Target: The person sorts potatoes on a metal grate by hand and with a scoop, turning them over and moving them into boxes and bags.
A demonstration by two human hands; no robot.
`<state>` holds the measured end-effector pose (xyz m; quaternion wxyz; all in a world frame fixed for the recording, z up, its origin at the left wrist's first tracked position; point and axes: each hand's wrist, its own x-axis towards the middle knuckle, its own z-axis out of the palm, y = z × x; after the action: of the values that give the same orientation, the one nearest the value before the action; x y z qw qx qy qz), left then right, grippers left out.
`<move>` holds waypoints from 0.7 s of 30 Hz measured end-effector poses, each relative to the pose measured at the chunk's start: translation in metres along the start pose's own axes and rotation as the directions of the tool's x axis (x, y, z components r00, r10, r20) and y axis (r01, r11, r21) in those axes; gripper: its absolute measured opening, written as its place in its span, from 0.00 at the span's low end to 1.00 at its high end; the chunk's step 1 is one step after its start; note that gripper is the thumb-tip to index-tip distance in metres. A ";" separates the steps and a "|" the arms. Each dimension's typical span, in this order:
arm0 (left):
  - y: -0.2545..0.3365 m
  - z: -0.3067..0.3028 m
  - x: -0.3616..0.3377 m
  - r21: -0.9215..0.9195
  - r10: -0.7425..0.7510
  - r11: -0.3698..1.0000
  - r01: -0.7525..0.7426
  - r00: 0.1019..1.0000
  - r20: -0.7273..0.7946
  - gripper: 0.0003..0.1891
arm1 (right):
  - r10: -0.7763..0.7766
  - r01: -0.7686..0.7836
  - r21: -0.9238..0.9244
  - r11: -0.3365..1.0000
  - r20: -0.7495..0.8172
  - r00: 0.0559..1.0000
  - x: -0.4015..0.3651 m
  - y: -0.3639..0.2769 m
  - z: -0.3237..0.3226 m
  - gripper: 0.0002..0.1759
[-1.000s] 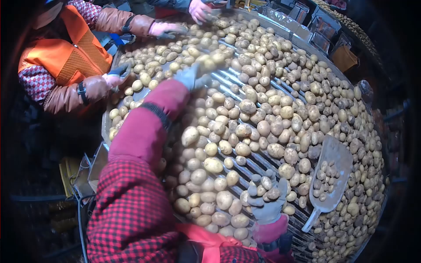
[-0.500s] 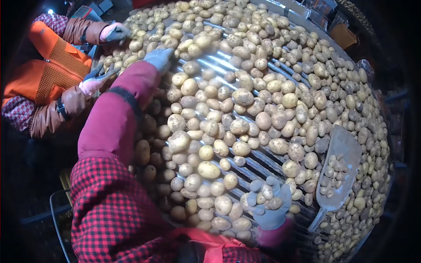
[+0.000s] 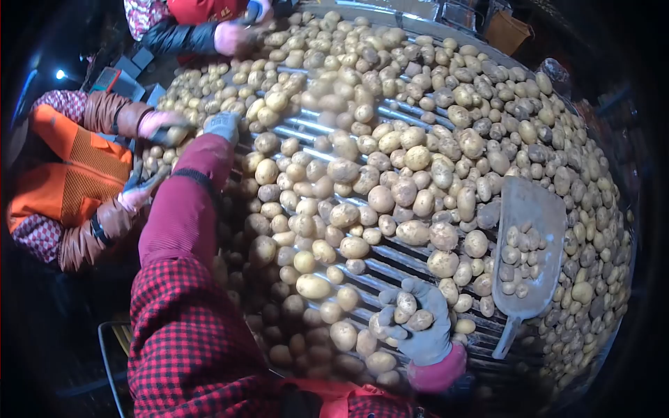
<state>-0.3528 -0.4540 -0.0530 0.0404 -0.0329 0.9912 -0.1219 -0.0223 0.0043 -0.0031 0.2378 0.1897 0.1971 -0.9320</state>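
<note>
Hundreds of potatoes (image 3: 414,157) crowd the bench (image 3: 401,19), a loose, uneven spread with metal bars (image 3: 401,261) gleaming through the gaps! Down at the near side, here's the right hand (image 3: 425,327) in its gray glove, palm up over the bars, and the grip is curled around a few small potatoes (image 3: 420,320), cradled against fingers and palm. Out to the far left reaches the left hand (image 3: 223,127), gloved too, a dark strap (image 3: 193,175) around the sleeve behind it. It's right beside the potatoes at that edge, but the fingers are too unclear to call: can't tell whether that grip is spread or pressed together. Over on the right lies the scoop (image 3: 533,202), flat on the heap, its handle (image 3: 506,339) angled toward the near side, and more little potatoes are sitting in its pan. Across at the left edge, a co-worker in an orange vest (image 3: 70,167) has both gloved hands in close by the potatoes. Up top, another co-worker in red (image 3: 202,10) works at the far corner, one pink-gloved hand (image 3: 233,38) blurred beside the pile. Upper right, a brown box (image 3: 507,32) stands just beyond the rim.
</note>
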 end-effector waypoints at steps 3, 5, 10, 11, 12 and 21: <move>-0.019 0.020 0.017 -0.239 -0.093 0.967 0.093 0.996 0.011 0.18 | 0.037 -0.037 0.001 0.999 -0.005 0.999 0.000 -0.003 -0.001 0.22; -0.026 0.016 0.011 -0.564 -0.237 0.758 0.327 0.944 0.228 0.21 | 0.011 -0.011 0.089 0.996 0.008 1.000 0.000 0.001 -0.001 0.25; 0.004 -0.041 -0.013 -0.647 0.000 0.727 0.229 0.942 0.334 0.39 | 0.054 -0.059 0.048 0.997 0.085 0.995 0.007 -0.001 0.004 0.23; 0.017 -0.060 -0.020 -0.588 -0.002 0.773 0.240 0.927 0.376 0.43 | 0.060 -0.060 -0.002 0.998 0.060 0.996 0.006 0.002 0.004 0.23; 0.021 -0.040 -0.007 -0.551 -0.088 0.772 0.317 0.912 0.401 0.45 | 0.061 -0.059 -0.053 0.997 0.037 0.997 0.006 0.004 0.004 0.23; 0.034 -0.015 0.000 -0.388 -0.250 0.855 0.344 0.929 0.274 0.40 | -0.048 0.047 -0.322 0.946 0.007 0.999 -0.001 0.007 -0.009 0.24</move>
<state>-0.3556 -0.4172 -0.0464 0.1189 -0.2071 0.9660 0.0988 -0.0156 0.0028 -0.0124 0.2430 0.1439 0.3510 -0.8928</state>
